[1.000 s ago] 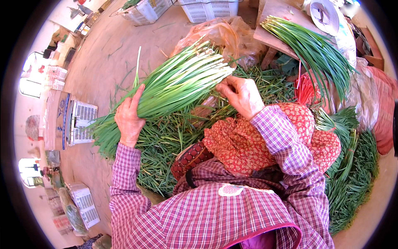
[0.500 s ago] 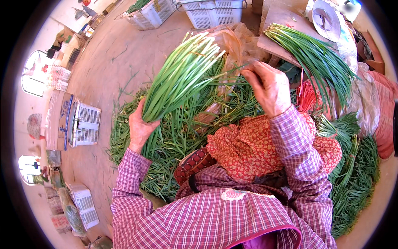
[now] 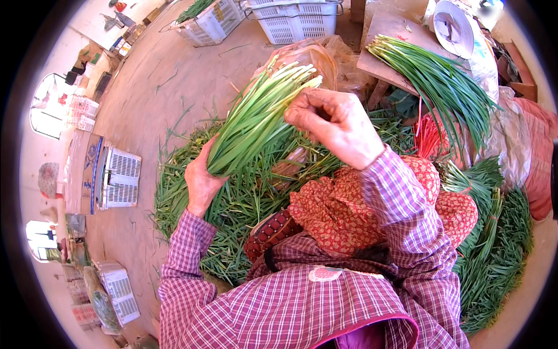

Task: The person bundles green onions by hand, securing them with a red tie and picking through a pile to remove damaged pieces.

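Note:
A thick bunch of garlic chives (image 3: 256, 116) is gripped low down in my left hand (image 3: 200, 177), its pale stem ends pointing up and away. My right hand (image 3: 331, 125) is at the bunch's right edge, just below the pale ends, with thumb and forefinger pinched together. Whatever lies between those fingertips is too small to make out. Under both hands spreads a pile of loose green leaves (image 3: 232, 215), partly covered by my arms and the bunch.
On a low wooden table (image 3: 386, 26) lies another chive bunch (image 3: 430, 81), beside a white hat (image 3: 453, 29). Red ties (image 3: 430, 135) hang below it. Tied bundles (image 3: 494, 250) are stacked at my right. White crates (image 3: 293, 23) stand at the back, another crate (image 3: 121, 177) at the left.
My right hand has come left and slightly down, from beyond the bunch to its edge. The leaf strand stretched from its fingers no longer shows. The held bunch has shifted slightly right and down.

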The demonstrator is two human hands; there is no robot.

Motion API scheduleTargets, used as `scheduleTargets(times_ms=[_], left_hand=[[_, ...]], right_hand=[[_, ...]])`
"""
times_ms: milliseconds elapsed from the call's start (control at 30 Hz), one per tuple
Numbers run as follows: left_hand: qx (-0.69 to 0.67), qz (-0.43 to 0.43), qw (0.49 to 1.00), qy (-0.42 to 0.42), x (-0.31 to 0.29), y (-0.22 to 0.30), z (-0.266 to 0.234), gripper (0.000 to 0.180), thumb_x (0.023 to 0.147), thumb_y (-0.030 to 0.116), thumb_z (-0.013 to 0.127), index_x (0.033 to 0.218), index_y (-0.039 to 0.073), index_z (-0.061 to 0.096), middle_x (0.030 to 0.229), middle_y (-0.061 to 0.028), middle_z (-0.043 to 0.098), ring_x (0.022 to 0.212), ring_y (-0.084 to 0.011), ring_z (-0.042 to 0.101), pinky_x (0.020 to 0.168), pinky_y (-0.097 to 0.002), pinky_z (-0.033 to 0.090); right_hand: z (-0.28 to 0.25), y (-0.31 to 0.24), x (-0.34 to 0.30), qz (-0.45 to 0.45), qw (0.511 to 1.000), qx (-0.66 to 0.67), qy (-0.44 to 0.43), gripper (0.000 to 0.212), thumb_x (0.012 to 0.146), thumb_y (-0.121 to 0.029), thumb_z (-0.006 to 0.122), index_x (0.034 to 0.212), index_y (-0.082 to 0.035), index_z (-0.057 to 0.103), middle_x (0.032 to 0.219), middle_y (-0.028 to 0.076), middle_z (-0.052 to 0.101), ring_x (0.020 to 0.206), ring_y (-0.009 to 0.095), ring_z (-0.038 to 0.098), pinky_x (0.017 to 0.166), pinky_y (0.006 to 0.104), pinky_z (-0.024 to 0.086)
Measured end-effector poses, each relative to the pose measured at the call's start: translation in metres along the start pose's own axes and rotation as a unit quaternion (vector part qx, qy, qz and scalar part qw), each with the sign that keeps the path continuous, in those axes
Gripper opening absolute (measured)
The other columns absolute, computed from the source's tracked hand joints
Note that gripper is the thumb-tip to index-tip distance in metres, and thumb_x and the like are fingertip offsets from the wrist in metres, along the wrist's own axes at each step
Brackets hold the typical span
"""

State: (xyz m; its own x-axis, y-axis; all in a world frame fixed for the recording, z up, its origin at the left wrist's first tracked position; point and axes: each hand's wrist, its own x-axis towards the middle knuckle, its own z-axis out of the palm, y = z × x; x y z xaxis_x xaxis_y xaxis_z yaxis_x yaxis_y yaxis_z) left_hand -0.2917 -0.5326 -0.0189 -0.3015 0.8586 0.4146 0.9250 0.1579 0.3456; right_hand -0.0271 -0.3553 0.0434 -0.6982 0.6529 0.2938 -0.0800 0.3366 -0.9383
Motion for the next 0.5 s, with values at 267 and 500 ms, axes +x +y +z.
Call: scheduleTargets(times_ms=[267,500], left_hand=[[0.015,-0.053,0.998,-0.037,-0.004,-0.017,0.008,0.075,0.063,0.012,0.079,0.133,0.011,0.053,0.102,-0.0126,0.072,0.088,-0.0272,0.071,0.078,-0.0358,0.054],[-0.384,-0.231,0.884,-0.136,-0.008,-0.022,0.012,0.068,0.065,0.004,0.08,0.127,-0.004,0.053,0.115,-0.0105,0.066,0.1,-0.0199,0.065,0.09,-0.0335,0.051]], right_hand=[[-0.057,-0.037,-0.023,-0.022,0.947,0.321,-0.02,0.021,0.092,-0.026,0.064,0.096,-0.006,0.07,0.073,-0.003,0.062,0.058,0.002,0.052,0.051,0.0172,0.041],[-0.048,0.071,-0.036,-0.008,0.871,-0.485,0.081,0.025,0.082,-0.035,0.069,0.08,-0.011,0.069,0.079,0.01,0.067,0.068,0.031,0.067,0.061,0.0446,0.053]])
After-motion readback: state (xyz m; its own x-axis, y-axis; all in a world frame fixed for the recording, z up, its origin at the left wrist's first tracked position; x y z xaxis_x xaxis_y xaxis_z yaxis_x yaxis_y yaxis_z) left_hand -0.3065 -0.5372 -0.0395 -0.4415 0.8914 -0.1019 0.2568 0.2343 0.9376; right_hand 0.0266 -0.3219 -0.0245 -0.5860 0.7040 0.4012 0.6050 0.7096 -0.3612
